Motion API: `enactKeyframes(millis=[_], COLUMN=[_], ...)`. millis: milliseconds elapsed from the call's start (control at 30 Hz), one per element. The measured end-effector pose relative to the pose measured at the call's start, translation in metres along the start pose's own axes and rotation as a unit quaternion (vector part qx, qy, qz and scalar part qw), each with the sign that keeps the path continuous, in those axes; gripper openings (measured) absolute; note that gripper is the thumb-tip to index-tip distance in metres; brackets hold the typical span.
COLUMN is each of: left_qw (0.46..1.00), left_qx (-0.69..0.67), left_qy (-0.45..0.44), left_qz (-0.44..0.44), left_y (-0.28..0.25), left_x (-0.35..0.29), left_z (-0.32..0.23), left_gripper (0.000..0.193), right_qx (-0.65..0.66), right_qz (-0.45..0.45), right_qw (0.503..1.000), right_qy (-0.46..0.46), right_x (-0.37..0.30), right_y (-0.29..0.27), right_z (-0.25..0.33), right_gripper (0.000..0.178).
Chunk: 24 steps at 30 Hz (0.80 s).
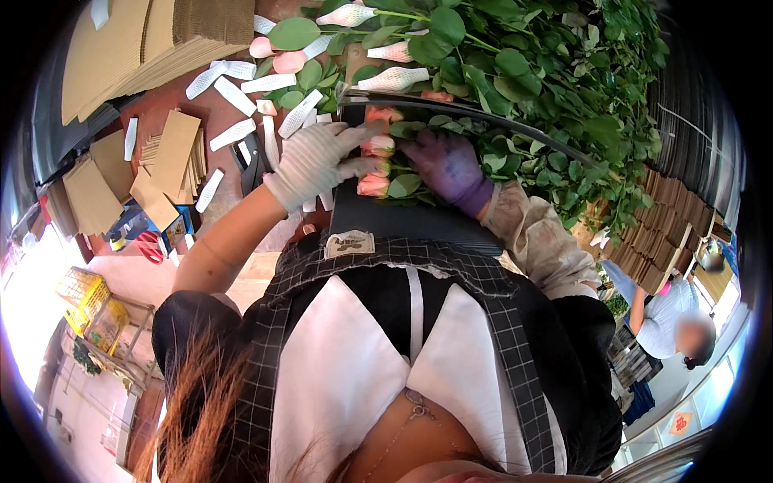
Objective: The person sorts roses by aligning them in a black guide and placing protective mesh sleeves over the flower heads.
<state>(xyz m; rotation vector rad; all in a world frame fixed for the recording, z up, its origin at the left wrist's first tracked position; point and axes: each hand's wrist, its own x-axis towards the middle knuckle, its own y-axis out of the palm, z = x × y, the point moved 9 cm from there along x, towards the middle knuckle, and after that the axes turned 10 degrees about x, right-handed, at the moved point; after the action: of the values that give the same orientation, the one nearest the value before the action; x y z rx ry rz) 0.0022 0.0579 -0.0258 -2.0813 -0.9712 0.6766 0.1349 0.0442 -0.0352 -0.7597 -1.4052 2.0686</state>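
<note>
Two gloved hands meet over a small row of pink rosebuds (pixel 374 165) lying at the near edge of a dark tray (pixel 403 217) on the bench (pixel 165 109), just in front of the person's chest. The left hand (pixel 310 161), in a white knit glove, rests against the buds from the left, its fingers (pixel 358 133) stretched loosely toward the blooms and touching them, not closed around any one stem. The right hand (pixel 449 167), in a purple glove, lies palm down on the stems and leaves just right of the buds, fingers slightly curled and pressing the foliage flat; whether it pinches a stem underneath cannot be told. Behind them a large heap of leafy rose stems (pixel 555 88) spreads across the bench, some heads wrapped in white mesh sleeves (pixel 394 78). Loose white sleeves (pixel 233 95) and stacks of brown cardboard (pixel 173 149) lie to the left. The roses look light, soft and easily bruised at the petals, with springy, probably thorny stems, so the better hold seems to be low on the stem, below the head, with a gentle grip.
</note>
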Motion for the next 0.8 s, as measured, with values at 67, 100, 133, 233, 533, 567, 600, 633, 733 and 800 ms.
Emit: enactKeyframes(millis=[67, 100, 133, 233, 533, 567, 600, 633, 733, 800], left_qw=[0.998, 0.995, 0.996, 0.995, 0.977, 0.979, 0.977, 0.972, 0.971, 0.963], left_qx=[0.035, 0.053, 0.061, 0.074, 0.152, 0.178, 0.206, 0.233, 0.215, 0.244], left_qy=[0.010, 0.013, 0.010, -0.026, -0.044, -0.020, 0.004, 0.031, 0.074, 0.113], left_qz=[0.058, 0.084, 0.056, 0.055, 0.145, 0.097, 0.047, -0.003, -0.067, -0.023], left_y=[0.020, 0.029, 0.026, 0.034, 0.035, 0.032, 0.030, 0.027, 0.000, 0.007], left_x=[0.009, 0.011, 0.008, 0.002, 0.002, 0.002, 0.001, 0.001, 0.005, 0.014], left_z=[-0.012, -0.015, -0.018, -0.018, -0.025, -0.028, -0.030, -0.032, -0.057, -0.054], left_gripper=[0.051, 0.052, 0.052, 0.048, 0.040, 0.039, 0.037, 0.036, 0.038, 0.043], right_qx=[0.048, 0.070, 0.072, 0.046, -0.045, -0.058, -0.071, -0.085, -0.046, -0.008], right_qz=[0.036, 0.054, -0.024, -0.167, -0.087, -0.071, -0.058, -0.045, -0.090, -0.055], right_qw=[0.998, 0.996, 0.997, 0.983, 0.994, 0.994, 0.995, 0.994, 0.995, 0.998], right_qy=[0.014, 0.020, 0.032, 0.061, 0.056, 0.053, 0.050, 0.048, -0.004, 0.012], right_x=[0.001, 0.003, 0.007, 0.007, 0.024, 0.023, 0.023, 0.022, 0.015, 0.015], right_y=[-0.004, -0.007, -0.026, -0.049, -0.018, -0.015, -0.012, -0.010, -0.018, -0.027], right_z=[-0.001, -0.002, -0.006, -0.018, -0.015, -0.011, -0.009, -0.007, -0.006, -0.003], right_gripper=[0.028, 0.027, 0.023, 0.013, 0.022, 0.023, 0.025, 0.026, 0.026, 0.020])
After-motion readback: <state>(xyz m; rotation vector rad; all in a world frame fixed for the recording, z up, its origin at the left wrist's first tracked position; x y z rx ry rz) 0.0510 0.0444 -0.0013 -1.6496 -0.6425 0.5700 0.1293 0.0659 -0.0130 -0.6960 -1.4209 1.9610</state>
